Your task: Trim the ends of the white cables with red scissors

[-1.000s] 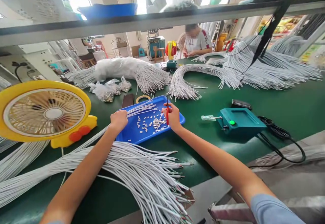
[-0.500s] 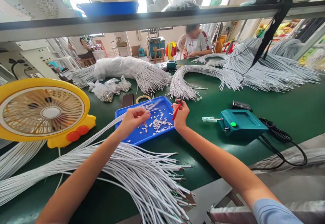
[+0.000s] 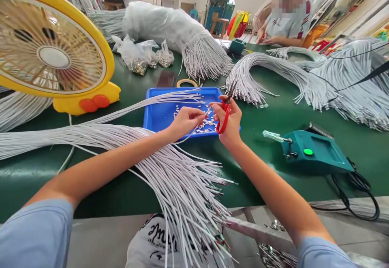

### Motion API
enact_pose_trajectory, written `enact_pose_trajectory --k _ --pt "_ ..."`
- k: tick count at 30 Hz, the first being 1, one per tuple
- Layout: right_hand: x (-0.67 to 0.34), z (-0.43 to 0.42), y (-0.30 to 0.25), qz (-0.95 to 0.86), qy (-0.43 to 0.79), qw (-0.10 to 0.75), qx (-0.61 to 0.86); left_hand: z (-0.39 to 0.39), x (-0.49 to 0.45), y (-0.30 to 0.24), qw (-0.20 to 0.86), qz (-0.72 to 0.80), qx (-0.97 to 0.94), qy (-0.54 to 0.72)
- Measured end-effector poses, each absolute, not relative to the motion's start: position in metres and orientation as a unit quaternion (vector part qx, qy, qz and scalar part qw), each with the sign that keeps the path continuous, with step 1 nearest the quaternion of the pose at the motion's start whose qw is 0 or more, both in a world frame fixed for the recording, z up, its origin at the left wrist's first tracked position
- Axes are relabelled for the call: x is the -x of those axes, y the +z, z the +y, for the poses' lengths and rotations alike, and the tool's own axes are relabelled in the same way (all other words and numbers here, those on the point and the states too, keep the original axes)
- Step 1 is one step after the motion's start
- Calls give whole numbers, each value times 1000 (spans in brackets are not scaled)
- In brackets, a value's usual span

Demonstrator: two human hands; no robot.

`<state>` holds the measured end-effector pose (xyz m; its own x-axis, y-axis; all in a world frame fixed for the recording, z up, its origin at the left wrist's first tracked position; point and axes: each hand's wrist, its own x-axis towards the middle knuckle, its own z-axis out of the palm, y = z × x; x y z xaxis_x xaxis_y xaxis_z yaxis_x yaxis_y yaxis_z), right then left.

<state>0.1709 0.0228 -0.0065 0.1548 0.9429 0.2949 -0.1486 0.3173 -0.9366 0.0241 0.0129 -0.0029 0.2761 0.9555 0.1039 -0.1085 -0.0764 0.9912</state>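
In the head view my left hand point(image 3: 187, 123) pinches a thin white cable point(image 3: 191, 133) close to its end, above a blue tray point(image 3: 149, 108). Red-handled scissors point(image 3: 224, 119) rest in my right hand point(image 3: 231, 126), blades pointing up and away. The thumb and forefinger of that hand meet the cable's tip; whether they also pinch a small part there, I cannot tell. Small white connectors point(image 3: 204, 129) lie scattered in the tray. Several white cables point(image 3: 170, 98) reach over the tray from the left. A thick bundle of white cables point(image 3: 173, 171) passes under my left forearm.
A yellow fan point(image 3: 109, 69) stands at left. Behind the tray are bags of metal parts point(image 3: 139, 65), a tape roll point(image 3: 187, 82) and wrapped cables point(image 3: 164, 25). At right sits a teal device point(image 3: 319, 154) with black cords point(image 3: 343, 199). Another person point(image 3: 282, 27) sits across the green table.
My left hand has moved right, now pinching a cable, and my hands have come together over the tray. The scissors have turned more upright. The view has tilted down.
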Motion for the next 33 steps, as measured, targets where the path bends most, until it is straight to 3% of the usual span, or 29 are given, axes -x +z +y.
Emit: enact_pose_trajectory --k 8,17,33 --pt "-173 25 -8 -500 452 640 368 10 -24 -2 518 370 -595 490" --pt "-174 24 -11 -545 364 657 373 7 -20 -10 329 446 -666 500" --pt "-172 23 -9 -551 401 652 332 7 -20 -10 323 428 -661 525"
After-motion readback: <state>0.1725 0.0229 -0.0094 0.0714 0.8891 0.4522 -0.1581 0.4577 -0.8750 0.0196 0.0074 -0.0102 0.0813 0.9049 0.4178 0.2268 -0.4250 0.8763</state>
